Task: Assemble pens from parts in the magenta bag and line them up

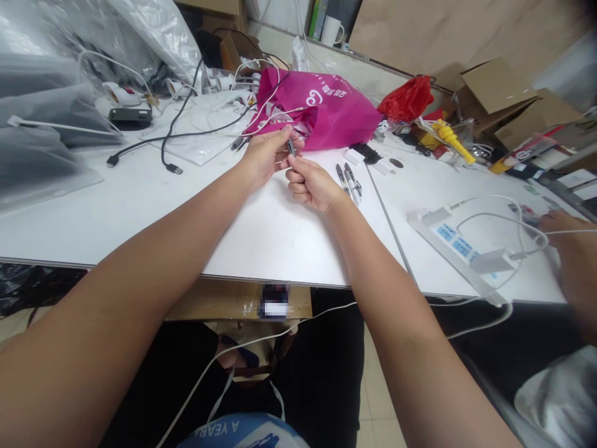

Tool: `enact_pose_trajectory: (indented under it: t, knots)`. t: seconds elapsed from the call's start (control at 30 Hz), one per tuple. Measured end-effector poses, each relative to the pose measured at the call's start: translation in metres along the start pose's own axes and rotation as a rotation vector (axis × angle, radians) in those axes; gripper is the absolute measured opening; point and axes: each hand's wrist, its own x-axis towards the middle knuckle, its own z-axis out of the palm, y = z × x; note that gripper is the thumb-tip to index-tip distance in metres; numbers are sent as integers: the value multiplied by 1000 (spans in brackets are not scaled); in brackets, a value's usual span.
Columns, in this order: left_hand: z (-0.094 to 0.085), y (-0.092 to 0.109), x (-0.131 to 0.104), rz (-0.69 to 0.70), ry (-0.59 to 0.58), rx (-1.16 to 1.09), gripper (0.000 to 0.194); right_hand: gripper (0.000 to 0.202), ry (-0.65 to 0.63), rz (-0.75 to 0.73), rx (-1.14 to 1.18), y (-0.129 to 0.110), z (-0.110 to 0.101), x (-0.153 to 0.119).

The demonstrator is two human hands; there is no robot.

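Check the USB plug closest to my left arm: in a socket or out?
Out: the USB plug on the black cable lies on the white tabletop, its metal end exposed.

Head-worn camera looks forward and down over a white table [284, 242].
Close above the wearer's black trousers [338, 354], bottom center, it faces past forearms [163, 255] rising from the lower corners.

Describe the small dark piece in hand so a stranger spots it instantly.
Find the magenta bag on the white table. In front of it, the left hand and right hand meet at the small dark piece. Unlike the pens lying to the right, it is held.
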Motion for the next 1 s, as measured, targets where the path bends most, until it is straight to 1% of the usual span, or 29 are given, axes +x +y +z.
enact_pose_trajectory:
  t: [0.1, 0.13, 0.27, 0.33, 0.4, 0.53, 0.6, 0.7, 0.77, 0.83, 0.93, 1.0]
  knots:
    - [1, 0, -1, -35, 42, 51, 31, 33, 14, 12, 9, 2, -1, 1]
    - [1, 0, 0, -37, 35, 40, 32, 33, -1, 18, 20, 1, -2, 1]
    - [0, 0, 4, -33, -52, -92, 31, 34, -104, 46, 91, -6, -6, -3]
    - [0, -1, 5, -51, -50, -104, 31, 35, -122, 55, 103, -7, -8, -3]
    - [1, -2, 4, -51, -42, -85, 31, 37, -95, 40, 88, -4, -7, 0]
    - [2, -2, 1, -39, -14, -8, 31, 39, 24, -11, 28, 6, -1, 6]
    - [1, 0, 1, -60, -30, -20, 33, 40, 8, -2, 25, 5, 0, 5]
    - [1, 4, 1, -100, -66, -82, 34, 39, -91, 21, 61, -2, 0, -2]
    - [1, 4, 2, -108, -65, -93, 34, 38, -115, 24, 75, -5, 0, -4]
    - [2, 3, 1, -92, -63, -75, 32, 38, -75, 13, 61, -4, 1, -3]
    - [3, 1, 0, -70, -8, -15, 32, 41, 22, -11, 23, 2, 5, 0]
    - [3, 3, 0, -83, 20, 0, 33, 44, 14, 4, 21, 2, 6, -1]
